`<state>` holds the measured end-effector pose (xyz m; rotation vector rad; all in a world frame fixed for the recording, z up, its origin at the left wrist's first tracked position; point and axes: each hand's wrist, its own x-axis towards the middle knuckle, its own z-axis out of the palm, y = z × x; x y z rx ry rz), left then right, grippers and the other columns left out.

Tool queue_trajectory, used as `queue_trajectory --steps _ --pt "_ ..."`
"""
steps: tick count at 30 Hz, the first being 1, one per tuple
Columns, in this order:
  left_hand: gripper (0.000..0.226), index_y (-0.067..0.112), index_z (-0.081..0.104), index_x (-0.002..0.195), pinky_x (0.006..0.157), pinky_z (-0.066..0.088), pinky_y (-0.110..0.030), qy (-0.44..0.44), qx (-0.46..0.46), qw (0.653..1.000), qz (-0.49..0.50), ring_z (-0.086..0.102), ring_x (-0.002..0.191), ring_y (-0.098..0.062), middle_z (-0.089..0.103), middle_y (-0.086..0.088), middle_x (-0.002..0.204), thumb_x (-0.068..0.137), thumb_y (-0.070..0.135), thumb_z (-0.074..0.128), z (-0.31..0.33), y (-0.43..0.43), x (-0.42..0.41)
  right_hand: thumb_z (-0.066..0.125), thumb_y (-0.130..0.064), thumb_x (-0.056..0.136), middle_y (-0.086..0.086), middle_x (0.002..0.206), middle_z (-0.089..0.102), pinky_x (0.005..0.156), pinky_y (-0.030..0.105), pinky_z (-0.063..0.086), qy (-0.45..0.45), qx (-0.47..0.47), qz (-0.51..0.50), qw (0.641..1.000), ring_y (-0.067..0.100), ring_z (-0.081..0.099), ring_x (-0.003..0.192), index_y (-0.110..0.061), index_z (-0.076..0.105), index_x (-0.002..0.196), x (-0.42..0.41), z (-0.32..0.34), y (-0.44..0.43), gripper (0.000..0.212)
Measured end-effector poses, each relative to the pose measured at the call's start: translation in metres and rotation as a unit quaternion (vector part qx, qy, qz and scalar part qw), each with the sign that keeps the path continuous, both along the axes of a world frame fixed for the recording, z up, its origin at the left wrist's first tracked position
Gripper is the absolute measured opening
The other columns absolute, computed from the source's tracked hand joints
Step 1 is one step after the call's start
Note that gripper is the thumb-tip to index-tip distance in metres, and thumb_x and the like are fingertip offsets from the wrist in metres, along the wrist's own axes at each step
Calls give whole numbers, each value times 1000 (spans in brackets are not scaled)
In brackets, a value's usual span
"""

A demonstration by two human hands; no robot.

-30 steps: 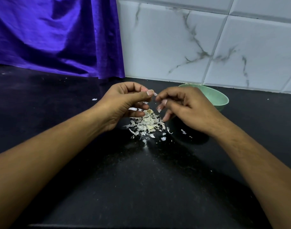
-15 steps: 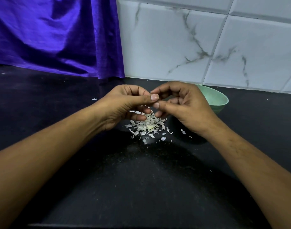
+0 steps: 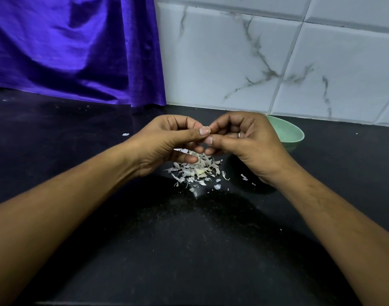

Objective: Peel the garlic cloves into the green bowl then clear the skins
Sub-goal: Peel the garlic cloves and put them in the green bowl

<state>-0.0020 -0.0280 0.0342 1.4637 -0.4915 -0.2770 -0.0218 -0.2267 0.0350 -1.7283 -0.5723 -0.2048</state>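
Right now, in the head view, both hands are meeting above the black bench (image 3: 189, 239), just over the pile of skins (image 3: 195, 171). The left hand (image 3: 167, 140) is curling its fingers (image 3: 189, 159) inward while its thumb is pressing toward the right hand (image 3: 244, 142), whose fingers (image 3: 230, 121) are bending tightly in as well. The two thumb tips are nearly touching, and the garlic clove (image 3: 212, 128) is sitting pinched between the fingertips of both hands. Only a small pinkish sliver of it is showing, so how much skin is left on it cannot be told. A ring (image 3: 239, 135) is showing on one right finger.

The skins are lying in a loose heap directly beneath the hands, with a few flakes scattering toward the right wrist and one stray flake (image 3: 125, 134) lying well apart to the left. The green bowl (image 3: 288, 133) is standing behind the right hand, near the tiled wall (image 3: 233, 62); its contents are not showing. A purple cloth (image 3: 78, 51) is hanging at the back left.

Compared with a second ago, the right hand is no longer reaching down over the heap with a gap between the hands. It has risen and closed in on the left thumb, and it is now covering the bowl's left rim. Since half a second ago the grip is looking almost unchanged.
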Motion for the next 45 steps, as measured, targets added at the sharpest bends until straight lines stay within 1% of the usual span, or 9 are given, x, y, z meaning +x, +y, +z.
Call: queue_trajectory --steps 6,11,14,20,26,33,36,39,45 --pt "20 11 68 92 63 60 -26 -33 26 999 -25 65 72 -10 68 -3 78 86 30 71 1 1 0 75 5 85 14 83 75 75 44 63 14 13 25 1000 25 74 70 -5 70 95 -3 3 0 15" --pt "21 10 69 90 64 60 -26 -48 30 998 -35 62 71 -11 68 -5 81 88 31 70 0 2 1 75 5 86 19 84 76 75 40 64 -1 12 14 1000 26 75 73 0 69 98 -4 1 1 15" --pt "23 8 69 93 66 61 -26 -52 20 998 -30 61 72 -11 67 -10 85 88 30 69 -2 1 2 75 3 88 19 85 77 78 45 64 -30 -2 -6 1000 28 76 75 -3 70 99 -3 -2 3 13" --pt "20 7 68 94 66 61 -26 -64 2 998 -18 61 72 -10 68 -6 86 91 27 66 -2 -1 2 73 -5 91 9 83 78 81 53 63 -105 -47 -49 992 24 77 77 -6 72 99 -5 -3 7 8" --pt "25 3 67 98 64 58 -25 -75 6 997 -13 58 72 -10 67 -4 86 94 27 64 -2 -2 1 73 -4 93 2 86 77 75 28 61 -169 -94 -88 977 13 76 78 -9 72 100 -8 -3 9 9" --pt "31 0 65 104 67 59 -27 -81 14 997 -6 60 73 -9 69 5 80 92 29 65 -1 -4 -2 70 -9 93 -6 86 74 73 40 61 -219 -170 -134 951 11 73 79 -16 71 100 -9 -2 9 9" --pt "30 -1 65 104 68 59 -29 -88 19 996 8 61 72 -9 69 5 78 93 27 65 -3 -6 -3 71 -10 92 -7 84 73 70 39 59 -232 -198 -157 939 10 71 76 -14 71 99 -8 -3 9 8" --pt "22 0 66 103 66 61 -30 -91 16 995 39 62 73 -10 68 3 78 98 21 66 -3 -8 -3 71 -9 92 -7 82 73 70 38 60 -217 -181 -159 946 11 71 75 -16 71 98 -7 -4 10 10" --pt "11 8 63 95 67 61 -31 -85 12 994 62 64 72 -10 66 0 78 95 16 70 -4 -9 -2 72 -1 90 -3 80 75 63 17 52 -173 -136 -142 965 7 73 70 -9 70 94 -5 -3 9 10"
